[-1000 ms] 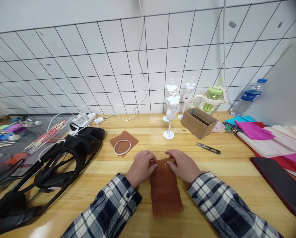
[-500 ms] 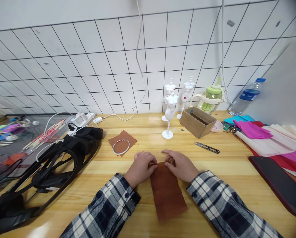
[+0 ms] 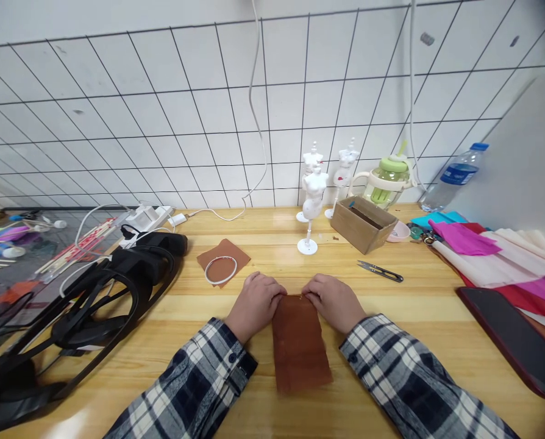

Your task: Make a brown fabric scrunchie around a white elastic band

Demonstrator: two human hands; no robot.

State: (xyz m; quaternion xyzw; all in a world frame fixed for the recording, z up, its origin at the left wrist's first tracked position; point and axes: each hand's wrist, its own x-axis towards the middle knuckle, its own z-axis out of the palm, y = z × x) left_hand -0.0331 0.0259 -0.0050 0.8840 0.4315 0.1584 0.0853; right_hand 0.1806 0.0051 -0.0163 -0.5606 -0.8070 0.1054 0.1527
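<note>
The brown cloth (image 3: 299, 341) lies flat on the table (image 3: 419, 317), its far edge under my fingers and the rest running back toward me between both sleeves. My left hand (image 3: 254, 303) rests on the far left corner with the fingers curled down onto the edge; my right hand (image 3: 333, 300) does the same at the far right corner. Both sets of fingers are bent and pressing or pinching the cloth edge; I cannot tell whether they grip it or only hold it down. The two hands sit just apart, with a narrow strip of cloth showing between them.

Just beyond my left fingers lies a smaller brown square (image 3: 224, 259) with a white ring (image 3: 220, 270) on it. Beyond my right fingers stands a white mannequin (image 3: 311, 201) on a round base, with a cardboard box (image 3: 363, 223) near it. To the right of my right fingers lie the snips (image 3: 380, 272), well apart from the hand.
</note>
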